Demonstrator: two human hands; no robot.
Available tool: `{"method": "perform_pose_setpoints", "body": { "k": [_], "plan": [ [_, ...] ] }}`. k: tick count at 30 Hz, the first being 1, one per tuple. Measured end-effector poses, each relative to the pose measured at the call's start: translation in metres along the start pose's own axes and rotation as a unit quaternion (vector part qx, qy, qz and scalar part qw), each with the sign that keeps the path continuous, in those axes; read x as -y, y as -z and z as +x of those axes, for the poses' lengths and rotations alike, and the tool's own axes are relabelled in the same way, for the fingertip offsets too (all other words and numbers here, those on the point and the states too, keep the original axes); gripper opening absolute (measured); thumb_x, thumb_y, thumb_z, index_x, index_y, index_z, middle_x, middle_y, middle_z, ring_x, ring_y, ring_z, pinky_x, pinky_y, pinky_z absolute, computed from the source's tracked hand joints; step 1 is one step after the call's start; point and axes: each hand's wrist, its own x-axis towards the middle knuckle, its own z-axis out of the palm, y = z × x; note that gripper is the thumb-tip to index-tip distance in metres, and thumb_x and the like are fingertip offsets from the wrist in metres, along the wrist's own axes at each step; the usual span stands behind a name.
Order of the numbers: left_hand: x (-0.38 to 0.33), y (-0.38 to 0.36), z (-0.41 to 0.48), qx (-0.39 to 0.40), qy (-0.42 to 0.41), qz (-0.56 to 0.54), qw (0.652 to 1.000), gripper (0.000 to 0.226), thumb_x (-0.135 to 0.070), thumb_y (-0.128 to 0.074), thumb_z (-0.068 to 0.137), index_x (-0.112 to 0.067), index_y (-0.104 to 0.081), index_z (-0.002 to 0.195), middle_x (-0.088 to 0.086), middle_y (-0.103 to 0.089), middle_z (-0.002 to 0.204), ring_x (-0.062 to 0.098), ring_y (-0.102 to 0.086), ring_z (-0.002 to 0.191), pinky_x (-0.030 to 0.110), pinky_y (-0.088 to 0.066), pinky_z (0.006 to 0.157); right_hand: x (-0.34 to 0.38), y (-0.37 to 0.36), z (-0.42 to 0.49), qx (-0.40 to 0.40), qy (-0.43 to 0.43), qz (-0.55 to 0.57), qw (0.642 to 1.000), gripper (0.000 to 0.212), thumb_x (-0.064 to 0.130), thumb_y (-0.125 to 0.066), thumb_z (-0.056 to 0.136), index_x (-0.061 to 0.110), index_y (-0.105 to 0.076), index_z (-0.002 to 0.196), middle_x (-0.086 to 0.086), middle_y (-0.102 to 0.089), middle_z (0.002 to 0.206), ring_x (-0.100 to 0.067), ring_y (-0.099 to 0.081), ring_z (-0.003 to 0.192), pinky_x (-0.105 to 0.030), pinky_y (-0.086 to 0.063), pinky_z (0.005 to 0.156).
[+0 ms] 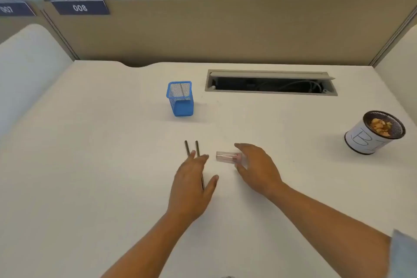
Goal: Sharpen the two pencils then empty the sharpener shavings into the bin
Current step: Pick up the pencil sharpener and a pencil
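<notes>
pencils (197,147) on a white cubicle desk (90,165) beneath the left hand (191,187), fingers straight; right hand (259,169), fingers spread, flanks the sharpener (226,156).

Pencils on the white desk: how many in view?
2. Both thin dark pencils lie side by side mid-frame: the left pencil and the right pencil, their near ends covered by the open left hand. More could hide beneath it.

White desk (90,165): two pencils (186,147), clear sharpener (226,157), blue mesh cup (181,107), labelled bin (364,141)
</notes>
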Motion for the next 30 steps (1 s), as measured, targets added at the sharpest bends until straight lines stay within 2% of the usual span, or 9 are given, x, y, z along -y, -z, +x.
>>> {"method": "perform_pose_setpoints", "body": {
  "k": [6,9,15,16,18,20,22,26,30],
  "plan": [
    [0.010,-0.001,0.017,0.052,-0.035,-0.051,0.997,0.046,-0.041,-0.046,0.102,-0.027,-0.043,0.145,-0.006,-0.045,0.152,0.010,-0.028,0.146,0.024,-0.023,0.113,0.008,-0.010,0.012,0.021,-0.021,-0.043,0.999,0.033,0.021,-0.060,0.093,0.021,-0.066,0.126,0.002,-0.070,0.121,-0.022,-0.059,0.115,-0.035,-0.046,0.098],
    [0.019,0.003,0.021,0.069,-0.063,-0.062,0.994,0.049,-0.039,-0.051,0.100,-0.027,-0.040,0.147,-0.007,-0.044,0.152,0.012,-0.031,0.145,0.026,-0.026,0.114,0.016,-0.010,0.008,0.007,-0.044,-0.012,0.999,0.029,0.019,-0.060,0.094,0.019,-0.068,0.122,0.002,-0.071,0.115,-0.021,-0.061,0.109,-0.035,-0.048,0.095],
    [0.024,0.012,0.024,0.062,-0.188,-0.010,0.980,0.067,0.004,-0.071,0.077,-0.013,-0.052,0.138,0.004,-0.054,0.144,0.026,-0.042,0.141,0.036,-0.027,0.116,0.076,0.003,-0.024,-0.014,-0.024,0.134,0.991,0.019,0.029,-0.069,0.089,0.031,-0.072,0.108,0.023,-0.073,0.095,-0.002,-0.067,0.088,-0.015,-0.053,0.072],
    [0.023,0.015,0.023,0.052,-0.197,-0.015,0.979,0.060,0.003,-0.071,0.075,-0.013,-0.057,0.131,0.004,-0.061,0.134,0.027,-0.049,0.134,0.040,-0.035,0.115,0.087,0.005,-0.030,-0.010,-0.020,0.148,0.989,0.019,0.029,-0.070,0.088,0.033,-0.072,0.106,0.024,-0.073,0.094,-0.002,-0.068,0.088,-0.014,-0.053,0.071],
    [0.021,0.023,0.020,0.015,-0.198,-0.032,0.980,0.031,-0.006,-0.064,0.080,-0.015,-0.062,0.110,0.000,-0.067,0.104,0.025,-0.062,0.104,0.040,-0.052,0.094,0.107,0.010,-0.043,-0.015,-0.025,0.184,0.982,0.020,0.023,-0.073,0.087,0.034,-0.072,0.104,0.025,-0.073,0.095,-0.002,-0.069,0.088,-0.011,-0.052,0.070],
    [0.023,0.032,0.015,-0.006,-0.192,-0.042,0.980,0.017,-0.014,-0.049,0.086,-0.016,-0.060,0.098,-0.002,-0.061,0.087,0.021,-0.056,0.079,0.035,-0.050,0.071,0.124,0.013,-0.055,-0.031,-0.032,0.217,0.975,0.022,0.019,-0.074,0.088,0.036,-0.073,0.101,0.023,-0.074,0.094,-0.002,-0.071,0.087,-0.009,-0.052,0.072],
    [0.026,0.039,0.008,-0.008,-0.200,-0.036,0.979,0.015,-0.014,-0.046,0.089,-0.016,-0.058,0.097,-0.002,-0.058,0.083,0.021,-0.050,0.072,0.034,-0.045,0.064,0.139,0.015,-0.065,-0.051,-0.038,0.231,0.971,0.024,0.017,-0.073,0.089,0.038,-0.074,0.102,0.025,-0.074,0.096,-0.001,-0.072,0.086,-0.009,-0.053,0.073],
    [0.027,0.057,-0.002,-0.014,-0.218,-0.006,0.976,0.009,-0.010,-0.055,0.087,-0.015,-0.059,0.093,0.000,-0.057,0.081,0.020,-0.048,0.068,0.033,-0.044,0.060,0.157,0.016,-0.076,-0.080,-0.054,0.221,0.971,0.020,0.020,-0.072,0.090,0.037,-0.076,0.100,0.027,-0.073,0.097,-0.002,-0.071,0.085,-0.007,-0.052,0.068],
    [0.023,0.067,-0.015,-0.008,-0.190,-0.016,0.982,0.012,-0.006,-0.059,0.085,-0.017,-0.056,0.087,-0.002,-0.056,0.080,0.018,-0.045,0.067,0.031,-0.040,0.059,0.164,0.019,-0.084,-0.060,-0.073,0.262,0.961,0.024,0.024,-0.071,0.090,0.045,-0.077,0.098,0.026,-0.075,0.093,-0.005,-0.072,0.083,-0.011,-0.054,0.067]
  ]
}}
